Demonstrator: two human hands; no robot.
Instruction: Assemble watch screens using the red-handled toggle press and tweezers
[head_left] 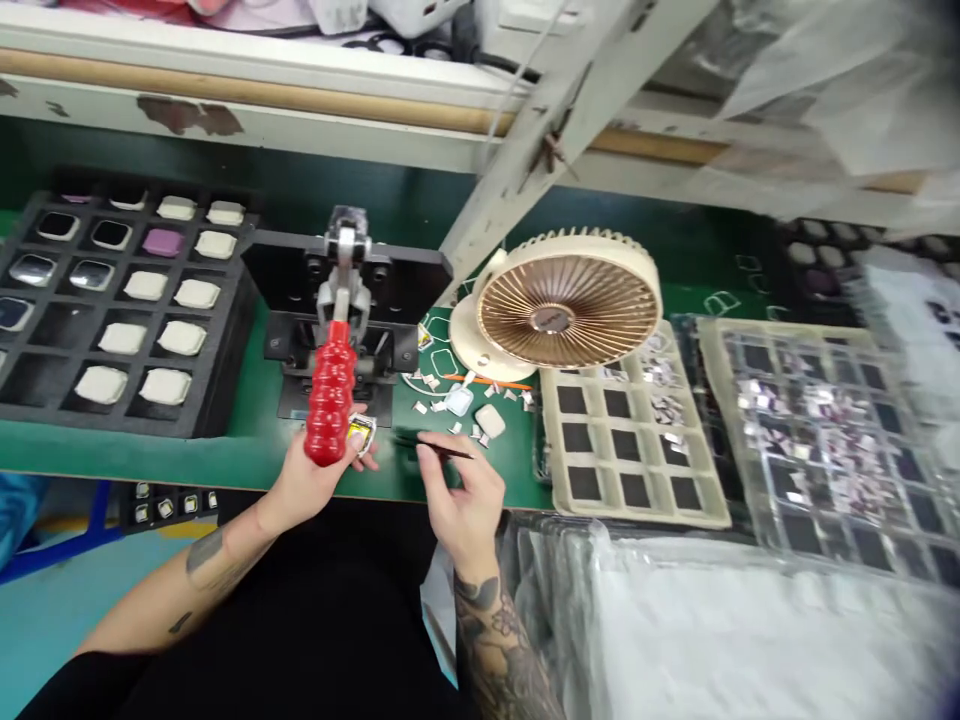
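Observation:
My left hand (pixel 311 477) is closed around a small watch-like case (pixel 363 433) with a white rim and a yellow inside. Part of that hand is hidden behind the red ribbed handle (pixel 331 395) of a toggle-clamp press (pixel 346 270). Between the thumb and fingers of my right hand (pixel 463 490) are dark tweezers (pixel 435 447), their tips pointing left toward the case and apart from it. Just beyond the right hand, a cream rounded-square piece (pixel 490 421) lies on the green mat among small white bits.
At left stands a black foam tray (pixel 210 390) with cream, purple and dark-glass pieces. A beige desk fan (pixel 568 300) stands behind my right hand. Compartment trays (pixel 637 506) of small parts lie to the right, with plastic-wrapped stacks (pixel 720 620) in front.

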